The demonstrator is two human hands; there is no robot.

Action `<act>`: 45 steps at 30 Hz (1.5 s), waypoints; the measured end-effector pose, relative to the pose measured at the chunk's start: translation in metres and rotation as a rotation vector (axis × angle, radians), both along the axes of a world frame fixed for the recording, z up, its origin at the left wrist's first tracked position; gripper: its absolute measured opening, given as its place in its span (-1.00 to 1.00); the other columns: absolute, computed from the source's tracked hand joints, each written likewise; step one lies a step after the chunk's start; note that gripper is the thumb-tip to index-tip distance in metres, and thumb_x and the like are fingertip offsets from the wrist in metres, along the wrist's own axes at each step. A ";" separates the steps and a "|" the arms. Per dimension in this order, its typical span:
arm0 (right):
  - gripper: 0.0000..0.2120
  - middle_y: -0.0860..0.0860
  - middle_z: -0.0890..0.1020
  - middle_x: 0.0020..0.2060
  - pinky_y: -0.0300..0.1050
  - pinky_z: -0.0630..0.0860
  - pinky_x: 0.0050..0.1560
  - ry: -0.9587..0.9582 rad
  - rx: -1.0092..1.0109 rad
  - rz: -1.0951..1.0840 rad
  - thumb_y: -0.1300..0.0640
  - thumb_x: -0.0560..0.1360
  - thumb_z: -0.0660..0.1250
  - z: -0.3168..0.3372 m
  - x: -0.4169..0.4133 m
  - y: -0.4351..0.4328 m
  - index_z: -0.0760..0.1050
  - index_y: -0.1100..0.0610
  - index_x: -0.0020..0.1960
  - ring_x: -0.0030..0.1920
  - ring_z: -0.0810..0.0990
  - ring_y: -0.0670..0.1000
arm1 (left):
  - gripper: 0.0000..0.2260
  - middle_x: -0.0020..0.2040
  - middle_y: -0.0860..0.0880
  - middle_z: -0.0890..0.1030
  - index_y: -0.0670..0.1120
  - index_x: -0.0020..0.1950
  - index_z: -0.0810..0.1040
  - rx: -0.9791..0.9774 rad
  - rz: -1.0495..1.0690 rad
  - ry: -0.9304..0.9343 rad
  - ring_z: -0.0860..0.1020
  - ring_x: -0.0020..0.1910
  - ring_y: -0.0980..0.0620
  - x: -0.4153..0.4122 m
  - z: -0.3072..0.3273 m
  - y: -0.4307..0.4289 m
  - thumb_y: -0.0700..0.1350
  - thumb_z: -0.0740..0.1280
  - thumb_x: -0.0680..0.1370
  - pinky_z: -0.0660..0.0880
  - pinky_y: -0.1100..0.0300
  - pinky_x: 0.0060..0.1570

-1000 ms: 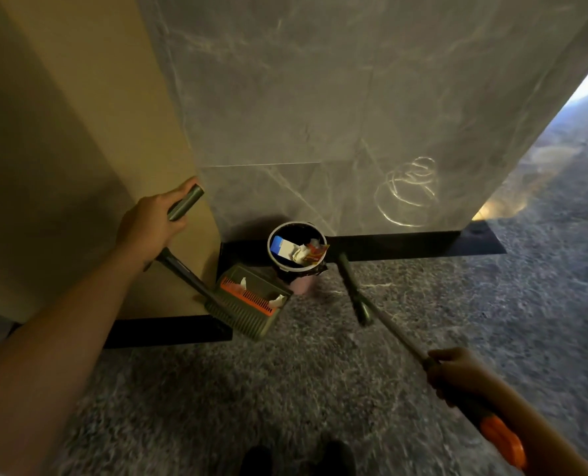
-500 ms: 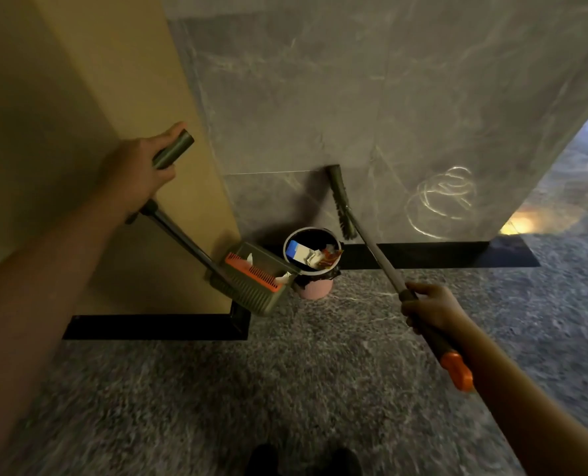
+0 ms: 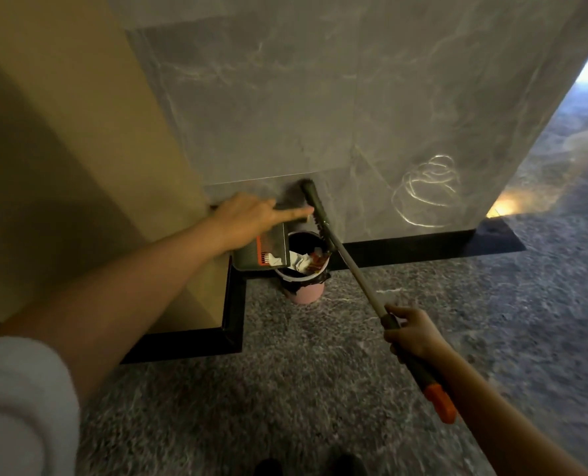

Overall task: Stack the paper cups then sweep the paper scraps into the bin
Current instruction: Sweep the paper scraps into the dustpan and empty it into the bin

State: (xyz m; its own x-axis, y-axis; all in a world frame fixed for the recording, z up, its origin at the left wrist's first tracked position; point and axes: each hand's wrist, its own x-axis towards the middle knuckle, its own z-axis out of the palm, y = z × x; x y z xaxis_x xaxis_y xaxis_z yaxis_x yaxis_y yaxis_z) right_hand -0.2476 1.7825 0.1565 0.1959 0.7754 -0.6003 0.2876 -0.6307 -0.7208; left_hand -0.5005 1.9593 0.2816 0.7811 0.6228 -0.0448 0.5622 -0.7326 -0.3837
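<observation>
The floor [image 3: 320, 389] shows no loose scraps that I can make out, so the sweeping looks nearly done. The right hand [image 3: 413, 334] grips the broom [image 3: 354, 271], whose head is raised against the far wall [image 3: 285, 97]. The left hand [image 3: 248, 218] is on the dustpan [image 3: 261, 250], which is tipped over the bin [image 3: 306, 297]; its grip is hidden. Scraps [image 3: 301, 262] lie inside. No cups are visible.
</observation>
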 end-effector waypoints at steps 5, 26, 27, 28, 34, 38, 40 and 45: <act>-0.34 0.15 0.54 -0.05 -0.23 0.47 -0.52 -0.046 -0.001 0.002 0.35 0.45 0.33 -0.008 0.001 0.004 0.21 0.08 0.48 -0.39 0.54 0.00 | -0.10 0.00 -0.14 0.47 0.31 0.32 -0.45 0.025 -0.195 0.140 0.50 -0.22 -0.09 0.013 -0.027 0.000 -0.39 0.16 0.52 0.39 0.07 -0.36; -0.35 0.19 0.53 0.04 -0.27 0.47 -0.54 -0.033 -0.002 -0.023 0.36 0.46 0.33 -0.002 -0.007 0.000 0.21 0.09 0.48 -0.40 0.53 -0.01 | -0.28 0.13 -0.06 0.51 0.36 0.32 -0.44 0.044 -0.044 0.019 0.55 -0.10 -0.06 -0.023 -0.008 0.037 -0.09 0.14 0.64 0.50 0.10 -0.20; -0.34 0.19 0.53 0.05 -0.28 0.46 -0.54 -0.026 -0.007 -0.028 0.36 0.46 0.32 -0.003 -0.008 -0.001 0.20 0.09 0.48 -0.40 0.53 -0.01 | -0.27 0.11 -0.06 0.50 0.36 0.31 -0.44 0.052 -0.056 0.038 0.55 -0.12 -0.05 -0.022 -0.008 0.036 -0.10 0.15 0.64 0.49 0.11 -0.23; -0.34 0.19 0.52 0.06 -0.28 0.46 -0.54 -0.021 -0.010 -0.033 0.36 0.46 0.32 -0.004 -0.008 -0.001 0.20 0.08 0.48 -0.40 0.53 -0.01 | -0.26 0.07 -0.05 0.50 0.35 0.31 -0.45 0.060 -0.072 0.060 0.53 -0.15 -0.03 -0.021 -0.008 0.035 -0.09 0.16 0.64 0.46 0.12 -0.26; -0.34 0.14 0.48 0.03 -0.31 0.44 -0.53 -0.027 0.001 0.001 0.34 0.46 0.33 -0.005 -0.006 -0.002 0.20 0.06 0.48 -0.40 0.52 -0.03 | -0.24 0.09 -0.04 0.45 0.32 0.25 -0.56 0.105 -0.136 0.125 0.52 -0.09 -0.02 -0.015 -0.013 0.035 -0.05 0.13 0.65 0.42 0.15 -0.23; -0.34 0.12 0.50 -0.04 -0.31 0.44 -0.53 -0.049 0.003 0.038 0.33 0.46 0.33 -0.006 -0.005 -0.004 0.20 0.05 0.48 -0.44 0.52 -0.04 | -0.19 0.20 -0.07 0.49 0.33 0.31 -0.45 0.093 -0.152 0.063 0.56 -0.08 -0.07 -0.012 0.002 0.043 -0.11 0.23 0.61 0.44 0.13 -0.26; -0.34 0.13 0.51 -0.04 -0.29 0.45 -0.53 -0.047 -0.011 0.039 0.32 0.46 0.33 -0.006 -0.006 -0.002 0.20 0.04 0.48 -0.44 0.52 -0.04 | -0.21 0.18 -0.10 0.51 0.31 0.35 -0.38 0.086 -0.140 0.024 0.56 -0.08 -0.11 -0.007 0.010 0.049 -0.13 0.25 0.60 0.48 0.08 -0.24; -0.33 0.09 0.50 -0.11 -0.30 0.44 -0.53 -0.037 -0.013 0.067 0.33 0.45 0.34 -0.005 -0.008 -0.002 0.20 0.02 0.48 -0.46 0.52 -0.06 | -0.17 0.21 -0.02 0.49 0.30 0.28 -0.55 0.126 -0.233 0.116 0.53 -0.06 0.01 0.003 -0.005 0.047 -0.08 0.20 0.62 0.45 0.17 -0.22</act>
State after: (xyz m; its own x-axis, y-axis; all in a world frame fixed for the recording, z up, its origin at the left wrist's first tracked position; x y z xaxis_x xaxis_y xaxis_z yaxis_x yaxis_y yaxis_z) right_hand -0.2556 1.7810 0.1512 0.1667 0.7795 -0.6039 0.3558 -0.6187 -0.7004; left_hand -0.4978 2.0067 0.2771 0.8981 0.4333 -0.0755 0.3314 -0.7794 -0.5317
